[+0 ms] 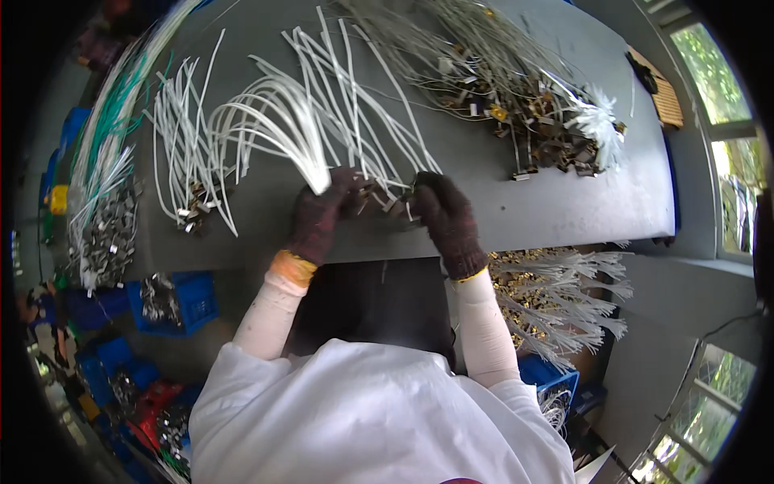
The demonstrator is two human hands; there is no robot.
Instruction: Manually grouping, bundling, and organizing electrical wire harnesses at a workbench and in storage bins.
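Both my hands wear dark knitted gloves over the near edge of a grey table (532,214). My left hand (321,216) is closed around a thick bundle of white cables (300,145), which arches up and over to the left. Curled fingers of my right hand (446,216) pinch at the near end of a white cable (421,141). Between the two hands lie small metal-tipped cable ends (379,195), partly covered by the gloves. More loose white cables (348,85) fan out beyond them, and a smaller group of white cables (181,113) rests to the left.
Grey cables (427,44) with a heap of metal connectors (548,133) lie at the far right. Green and white cables (117,117) run along the left edge. Below the table are a blue crate (181,305) and, at right, bundled white cables (564,294) with gold-coloured ends.
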